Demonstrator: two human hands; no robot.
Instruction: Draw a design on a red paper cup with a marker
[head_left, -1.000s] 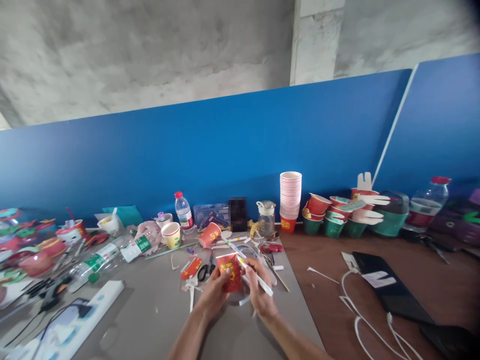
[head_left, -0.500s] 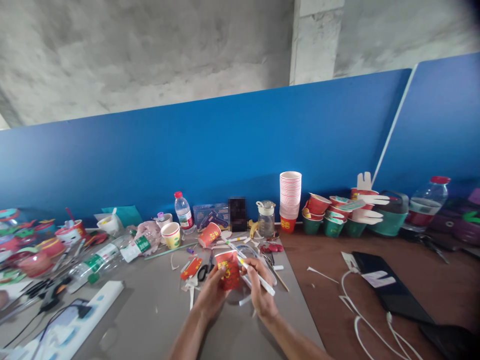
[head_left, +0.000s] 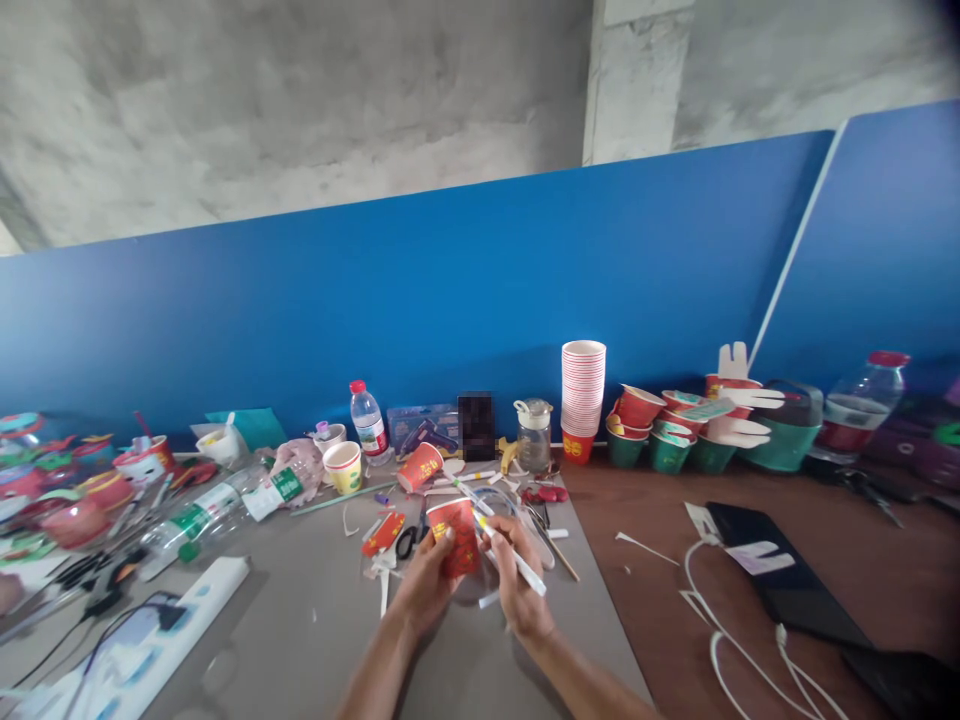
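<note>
A red paper cup (head_left: pixel 459 532) with yellow print is held upright over the grey table (head_left: pixel 315 620), my left hand (head_left: pixel 424 590) wrapped round its left side. My right hand (head_left: pixel 517 592) grips a white marker pen (head_left: pixel 508 553), whose tip rests against the cup's right side. Black scissors (head_left: pixel 409 540) and a red paper scrap (head_left: pixel 382 534) lie just left of the cup. White paper strips lie scattered around my hands.
A tall stack of red-striped cups (head_left: pixel 582 397) stands by the blue partition (head_left: pixel 450 290), with red and green cups (head_left: pixel 660 432) to its right. Water bottles (head_left: pixel 369 424), a glue gun (head_left: pixel 429 436), a glass jar (head_left: pixel 532 438), a power strip (head_left: pixel 157 640) and a dark phone with white cable (head_left: pixel 780 590) are around.
The cup and both hands have shifted slightly; my left hand has turned the cup a little. The pen stays against the cup. The view has tilted slightly.
</note>
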